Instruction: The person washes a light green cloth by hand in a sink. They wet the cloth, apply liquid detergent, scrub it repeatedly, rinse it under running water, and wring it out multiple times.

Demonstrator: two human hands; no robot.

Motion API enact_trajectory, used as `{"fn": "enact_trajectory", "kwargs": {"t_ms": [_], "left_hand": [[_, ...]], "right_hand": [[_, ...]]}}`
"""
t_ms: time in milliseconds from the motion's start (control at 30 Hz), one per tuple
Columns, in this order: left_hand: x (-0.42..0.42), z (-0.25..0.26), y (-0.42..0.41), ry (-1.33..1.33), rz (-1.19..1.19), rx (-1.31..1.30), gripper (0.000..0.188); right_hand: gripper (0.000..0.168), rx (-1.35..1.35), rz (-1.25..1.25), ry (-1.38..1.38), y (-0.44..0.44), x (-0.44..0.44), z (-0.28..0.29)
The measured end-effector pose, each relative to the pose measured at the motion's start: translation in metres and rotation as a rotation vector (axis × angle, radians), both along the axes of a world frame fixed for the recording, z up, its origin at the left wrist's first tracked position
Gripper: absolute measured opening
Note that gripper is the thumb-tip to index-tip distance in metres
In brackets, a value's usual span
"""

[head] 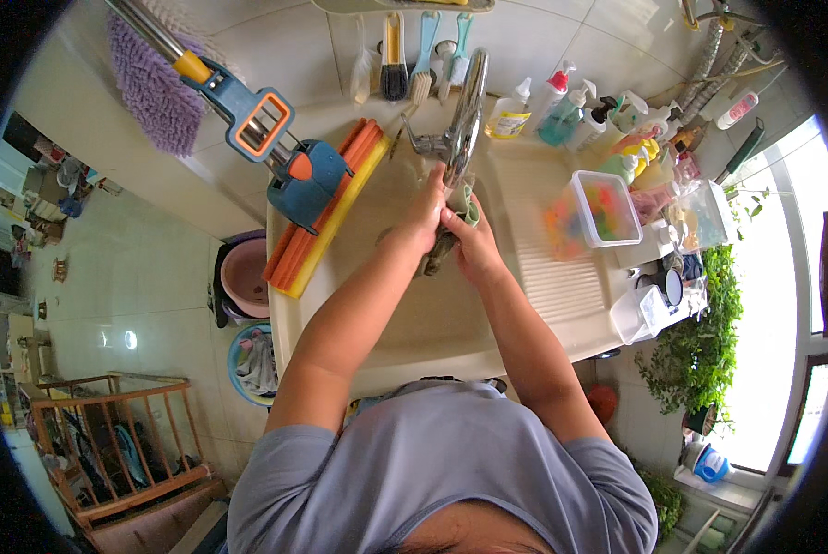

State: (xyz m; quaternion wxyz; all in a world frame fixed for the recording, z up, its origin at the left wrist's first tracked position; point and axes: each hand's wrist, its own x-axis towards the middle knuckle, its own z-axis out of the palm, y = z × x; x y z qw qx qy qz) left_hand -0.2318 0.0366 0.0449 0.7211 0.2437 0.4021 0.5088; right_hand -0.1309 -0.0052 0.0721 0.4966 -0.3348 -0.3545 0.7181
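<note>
Under the spout of a chrome faucet (468,118), both of my hands are gripping a wet greenish cloth (461,202) above the basin of a beige laundry sink (428,325). My left hand (424,215) holds it from the left, close below the spout. From the right, my right hand (475,239) clasps the cloth, its thumb towards the left hand. A darker, dripping part of the cloth hangs below the fingers. How much of it is inside the hands is hidden.
A sponge mop (310,183) with an orange and yellow head leans across the sink's left rim. Brushes (394,62) hang on the tiled wall. Soap bottles (509,114) line the back ledge. A clear plastic container (606,208) stands by the ribbed washboard (563,284). Basins (246,277) sit left.
</note>
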Motion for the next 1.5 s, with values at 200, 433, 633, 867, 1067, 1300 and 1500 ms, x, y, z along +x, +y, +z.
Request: {"fn": "enact_trajectory", "kwargs": {"t_ms": [200, 433, 633, 867, 1067, 1300, 1500], "left_hand": [[-0.007, 0.009, 0.001, -0.143, 0.014, 0.231, 0.071], [-0.023, -0.110, -0.037, 0.039, -0.071, -0.079, 0.064], [-0.013, -0.076, -0.065, -0.658, -0.104, -0.090, 0.077], [-0.022, -0.039, -0.061, -0.017, 0.225, 0.154, 0.048], [0.026, 0.018, -0.071, 1.361, 0.351, 0.787, 0.032], [-0.020, -0.068, -0.001, 1.395, 0.284, 0.415, 0.028], [0.013, -0.037, -0.050, 1.290, 0.485, 0.555, 0.025]], "right_hand": [[0.027, -0.318, -0.187, 0.131, 0.027, 0.009, -0.022], [0.036, -0.397, 0.075, 0.434, 0.026, -0.004, 0.004], [0.040, -0.495, -0.016, 0.445, 0.025, -0.005, 0.008], [0.042, -0.536, -0.080, 0.451, 0.047, 0.021, -0.069], [0.026, -0.311, 0.093, 0.384, 0.033, -0.005, -0.178], [0.022, -0.678, -0.005, 0.412, 0.012, -0.041, -0.077], [0.021, -0.580, 0.057, 0.307, 0.030, -0.015, -0.103]]}}
